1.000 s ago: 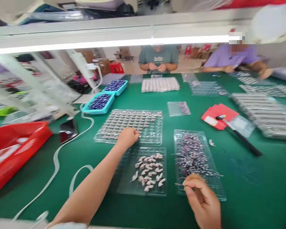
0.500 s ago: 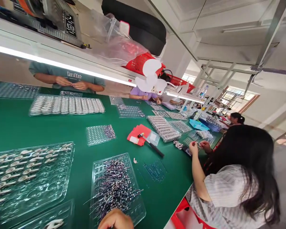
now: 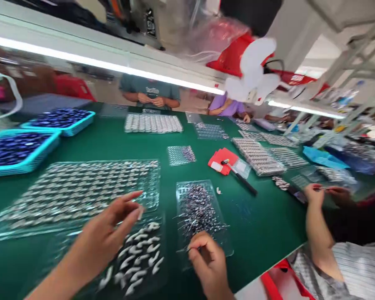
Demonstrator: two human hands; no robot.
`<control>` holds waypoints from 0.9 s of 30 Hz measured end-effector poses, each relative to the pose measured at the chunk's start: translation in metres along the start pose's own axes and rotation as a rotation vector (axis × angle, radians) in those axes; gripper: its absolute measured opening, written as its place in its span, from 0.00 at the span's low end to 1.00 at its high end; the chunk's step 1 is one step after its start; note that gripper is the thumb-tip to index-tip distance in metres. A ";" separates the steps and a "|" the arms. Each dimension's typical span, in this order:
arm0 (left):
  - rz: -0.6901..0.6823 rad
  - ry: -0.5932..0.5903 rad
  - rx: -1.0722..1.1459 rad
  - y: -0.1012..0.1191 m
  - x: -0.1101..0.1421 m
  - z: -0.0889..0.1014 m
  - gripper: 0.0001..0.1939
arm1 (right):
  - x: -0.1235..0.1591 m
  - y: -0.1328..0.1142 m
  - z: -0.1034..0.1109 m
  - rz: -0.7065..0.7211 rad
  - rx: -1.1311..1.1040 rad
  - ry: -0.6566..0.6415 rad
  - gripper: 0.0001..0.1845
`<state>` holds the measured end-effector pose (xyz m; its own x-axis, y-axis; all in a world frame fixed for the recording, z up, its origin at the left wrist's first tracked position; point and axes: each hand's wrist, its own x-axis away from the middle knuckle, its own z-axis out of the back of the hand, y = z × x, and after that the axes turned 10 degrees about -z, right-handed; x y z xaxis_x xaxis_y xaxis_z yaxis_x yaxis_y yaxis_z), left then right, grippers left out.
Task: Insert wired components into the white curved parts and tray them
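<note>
My left hand (image 3: pixel 108 233) reaches in over the trays. Its index finger is stretched out, and a small white plastic piece (image 3: pixel 140 213) shows at the thumb tip. Below it, a clear tray holds several curved white plastic pieces (image 3: pixel 139 254). My right hand (image 3: pixel 208 260) is pinched at the near end of another clear tray (image 3: pixel 226 246), heaped with thin-wired parts (image 3: pixel 200 208). A thin wire seems to run into its fingertips, though blur hides the detail. Left of the hands, a large clear tray (image 3: pixel 149 193) holds rows of white parts.
Blue baskets (image 3: pixel 39 154) of dark blue pieces stand at the left. A hammer (image 3: pixel 242 177) lies partly on a red packet (image 3: pixel 217 160). Stacked trays (image 3: pixel 259 160) stand beyond. A co-worker's hand (image 3: pixel 314 193) works at the right; others sit across. A lit shelf (image 3: pixel 128 54) overhangs the table.
The view has swung left, bringing the blue baskets into sight. My left hand has come in from the left edge; my right hand now shows more fully, fingers pinched beside the wired parts.
</note>
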<state>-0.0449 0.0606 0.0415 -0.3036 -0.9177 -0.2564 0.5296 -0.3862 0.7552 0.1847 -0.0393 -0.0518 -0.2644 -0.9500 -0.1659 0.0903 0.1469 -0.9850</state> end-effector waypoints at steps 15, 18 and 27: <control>0.362 -0.291 0.857 0.032 0.033 -0.066 0.10 | 0.001 -0.010 0.014 0.025 -0.004 -0.013 0.05; 0.442 -0.247 1.047 0.030 0.035 -0.071 0.12 | 0.003 -0.007 0.014 0.054 0.042 0.043 0.05; 0.473 -0.233 1.139 0.023 0.043 -0.082 0.18 | 0.007 -0.002 0.015 0.114 0.124 0.032 0.08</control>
<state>0.0192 0.0043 -0.0023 -0.4653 -0.8607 0.2067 -0.3239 0.3829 0.8652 0.1972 -0.0508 -0.0502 -0.2760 -0.9197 -0.2792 0.2382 0.2160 -0.9469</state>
